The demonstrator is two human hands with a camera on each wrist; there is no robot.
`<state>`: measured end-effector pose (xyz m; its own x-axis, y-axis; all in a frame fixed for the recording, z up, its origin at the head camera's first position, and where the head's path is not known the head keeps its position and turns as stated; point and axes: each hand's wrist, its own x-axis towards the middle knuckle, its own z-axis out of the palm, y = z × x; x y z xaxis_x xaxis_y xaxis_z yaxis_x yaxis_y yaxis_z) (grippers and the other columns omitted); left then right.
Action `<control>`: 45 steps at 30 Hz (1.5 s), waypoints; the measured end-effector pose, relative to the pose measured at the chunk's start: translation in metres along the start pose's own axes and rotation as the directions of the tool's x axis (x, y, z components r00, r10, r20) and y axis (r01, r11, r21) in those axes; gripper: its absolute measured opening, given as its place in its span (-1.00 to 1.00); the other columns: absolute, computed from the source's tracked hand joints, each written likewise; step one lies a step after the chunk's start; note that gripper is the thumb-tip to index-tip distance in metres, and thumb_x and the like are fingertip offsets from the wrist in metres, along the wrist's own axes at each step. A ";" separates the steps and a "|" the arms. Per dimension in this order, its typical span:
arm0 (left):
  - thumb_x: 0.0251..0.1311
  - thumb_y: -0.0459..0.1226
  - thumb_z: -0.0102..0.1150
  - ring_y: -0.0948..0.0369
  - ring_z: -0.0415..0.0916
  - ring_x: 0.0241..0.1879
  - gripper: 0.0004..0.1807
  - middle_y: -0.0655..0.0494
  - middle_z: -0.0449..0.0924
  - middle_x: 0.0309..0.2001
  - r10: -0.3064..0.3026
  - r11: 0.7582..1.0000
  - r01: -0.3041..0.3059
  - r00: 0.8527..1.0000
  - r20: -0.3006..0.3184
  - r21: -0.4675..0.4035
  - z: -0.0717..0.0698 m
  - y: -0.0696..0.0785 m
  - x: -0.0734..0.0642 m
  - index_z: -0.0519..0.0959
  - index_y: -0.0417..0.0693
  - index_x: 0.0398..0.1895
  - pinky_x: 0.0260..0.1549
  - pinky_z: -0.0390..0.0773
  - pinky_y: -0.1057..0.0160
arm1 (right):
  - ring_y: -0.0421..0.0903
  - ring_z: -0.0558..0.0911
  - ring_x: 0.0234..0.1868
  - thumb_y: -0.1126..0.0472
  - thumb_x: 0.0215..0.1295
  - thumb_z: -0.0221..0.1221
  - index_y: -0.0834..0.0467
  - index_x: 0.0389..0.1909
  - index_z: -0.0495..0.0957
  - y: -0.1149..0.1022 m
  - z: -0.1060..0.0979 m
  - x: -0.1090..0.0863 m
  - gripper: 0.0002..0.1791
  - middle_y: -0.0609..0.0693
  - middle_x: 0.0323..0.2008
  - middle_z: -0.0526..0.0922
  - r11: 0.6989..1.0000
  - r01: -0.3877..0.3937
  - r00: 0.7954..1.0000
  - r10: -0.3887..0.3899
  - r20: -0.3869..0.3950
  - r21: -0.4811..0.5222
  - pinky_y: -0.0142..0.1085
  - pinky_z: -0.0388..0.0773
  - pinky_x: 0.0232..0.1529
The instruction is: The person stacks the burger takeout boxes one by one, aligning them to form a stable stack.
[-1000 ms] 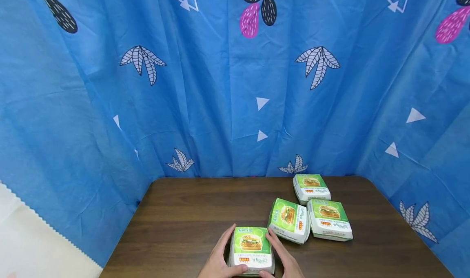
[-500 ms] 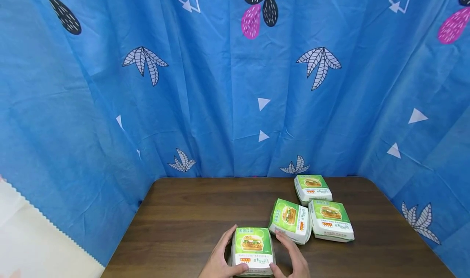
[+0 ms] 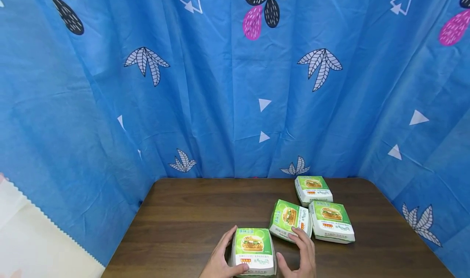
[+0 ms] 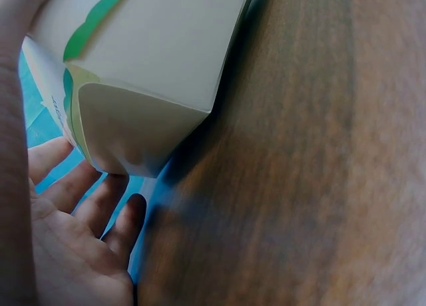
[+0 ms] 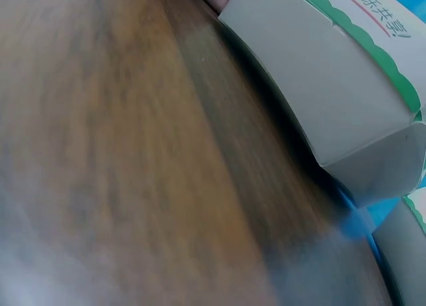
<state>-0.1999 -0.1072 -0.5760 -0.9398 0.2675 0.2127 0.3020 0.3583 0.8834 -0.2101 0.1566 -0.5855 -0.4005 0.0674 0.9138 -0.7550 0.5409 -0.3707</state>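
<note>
From my remote station I note the front box (image 3: pixel 253 249) at six o'clock on the table (image 3: pixel 183 221). The left hand (image 3: pixel 220 257) grips its nine o'clock side, fingers half bent, thumb at seven. The right hand (image 3: pixel 302 258) holds nothing, fingers parted and slightly bent; its fingertips overlap the second box (image 3: pixel 284 216), towards two o'clock, contact I cannot tell. From there, the third box (image 3: pixel 332 221) lies at three o'clock, the fourth box (image 3: pixel 313 188) near one

Blue leaf-printed curtain (image 3: pixel 205 106) behind a dark brown, rounded-cornered wooden table (image 3: pixel 176 212).
</note>
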 end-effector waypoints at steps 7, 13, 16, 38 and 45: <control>-0.11 0.05 0.46 0.29 0.35 0.20 0.10 0.20 0.24 0.38 0.016 0.999 -0.015 1.000 -0.012 0.037 0.001 0.002 -0.001 0.02 0.33 0.50 0.12 0.42 0.21 | 0.08 0.31 0.29 -0.12 0.10 0.32 0.44 0.05 0.49 0.007 -0.001 0.002 -0.26 0.38 0.13 0.44 0.998 -0.035 0.999 0.034 -0.026 -0.052 -0.36 0.06 0.35; -0.11 0.03 0.47 0.27 0.34 0.19 0.10 0.21 0.23 0.38 0.005 0.999 -0.005 1.000 -0.012 0.037 0.001 0.003 0.000 0.04 0.28 0.51 0.10 0.43 0.17 | 0.00 0.24 0.32 -0.19 0.08 0.31 0.37 0.16 0.44 0.005 -0.003 0.005 -0.18 0.35 0.22 0.37 0.987 -0.114 0.993 0.115 0.002 -0.114 -0.41 -0.01 0.31; -0.11 0.02 0.48 0.27 0.34 0.19 0.10 0.21 0.23 0.38 -0.001 1.000 0.002 1.000 -0.007 0.030 0.000 0.003 0.000 0.04 0.28 0.51 0.10 0.42 0.17 | 0.02 0.19 0.33 -0.06 -0.05 0.43 0.30 0.24 0.40 0.004 -0.004 0.004 -0.14 0.30 0.29 0.30 0.969 -0.199 0.978 0.205 0.027 -0.148 -0.38 -0.02 0.28; -0.10 0.03 0.46 0.19 0.33 0.24 0.09 0.27 0.21 0.39 -0.051 0.998 0.051 0.999 0.004 0.028 -0.001 0.005 -0.001 0.04 0.28 0.51 0.11 0.41 0.07 | 0.19 0.03 0.39 0.25 -0.21 0.53 0.00 0.45 0.16 0.009 -0.007 0.010 0.12 0.12 0.49 -0.02 0.788 -0.597 0.788 0.611 0.071 -0.153 0.24 0.05 0.22; -0.09 0.03 0.46 0.23 0.33 0.22 0.08 0.27 0.22 0.38 -0.043 0.999 0.043 0.999 0.006 0.023 -0.001 0.004 -0.001 0.04 0.26 0.51 0.11 0.41 0.11 | 0.09 -0.03 0.47 0.23 -0.17 0.52 -0.05 0.46 0.12 0.012 -0.011 0.012 0.13 0.07 0.50 -0.05 0.753 -0.643 0.748 0.656 0.101 -0.140 0.13 -0.01 0.33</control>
<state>-0.1983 -0.1067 -0.5722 -0.9509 0.2572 0.1721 0.2651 0.3900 0.8818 -0.2185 0.1728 -0.5769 -0.8472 0.3210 0.4233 -0.2390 0.4813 -0.8434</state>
